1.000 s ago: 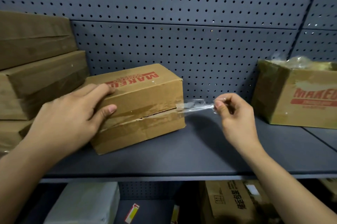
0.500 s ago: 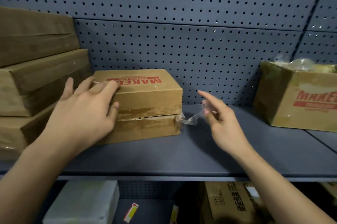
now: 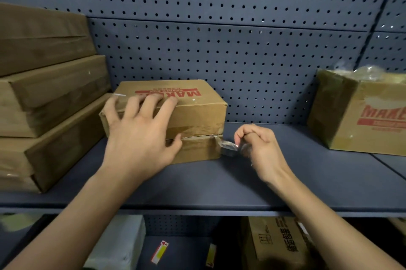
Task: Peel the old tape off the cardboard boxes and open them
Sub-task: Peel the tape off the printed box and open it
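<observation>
A small brown cardboard box (image 3: 197,115) with red lettering on top stands on the dark shelf (image 3: 219,186), its front seam covered by clear tape. My left hand (image 3: 140,133) lies over the box's front left part, fingers spread across the top edge and thumb on the front face. A crumpled strip of clear tape (image 3: 228,145) hangs off the box's right front corner. My right hand (image 3: 259,148), just right of that corner, pinches the strip's loose end with curled fingers.
Three long brown boxes (image 3: 48,98) are stacked at the left, touching the small box. A taped box with red print (image 3: 360,115) stands at the right. A pegboard wall (image 3: 219,27) closes the back. More boxes (image 3: 274,243) sit on the lower shelf.
The box was turned square to the shelf front. My right hand let its fingers open, then curled again on the tape close to the box corner. My left hand shifted right over the box.
</observation>
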